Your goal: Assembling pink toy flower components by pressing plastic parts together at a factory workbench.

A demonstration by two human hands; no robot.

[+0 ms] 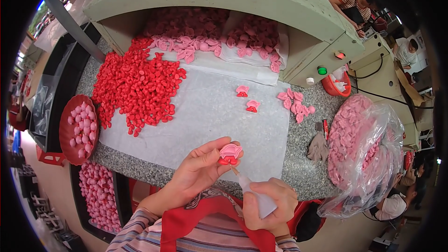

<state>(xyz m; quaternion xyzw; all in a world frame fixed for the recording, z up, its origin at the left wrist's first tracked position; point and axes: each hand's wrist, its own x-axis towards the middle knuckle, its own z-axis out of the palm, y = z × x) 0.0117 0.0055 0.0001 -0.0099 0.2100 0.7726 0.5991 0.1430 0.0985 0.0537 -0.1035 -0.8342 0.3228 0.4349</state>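
My left hand (195, 165) pinches a small pink figure (230, 150) with red feet between thumb and fingers, over the near edge of the cloth. My right hand (275, 200) is wrapped round a whitish squeeze bottle (245, 183) with a thin nozzle. Its nozzle points up at the red feet, close to them; whether it touches I cannot tell. Beyond my hands, two pink pieces with red feet, one (242, 90) behind the other (252, 106), lie on the white cloth (219, 116). A few loose pink pieces (297, 104) sit to their right.
A heap of red pieces (135, 86) covers the cloth's left. Pink parts (186, 46) lie inside the pale green machine (298, 9). Left are a red dish (65, 133) and a black crate (79, 196) of pink balls; right, a plastic bag (385, 158) over pink parts. Other people work farther right.
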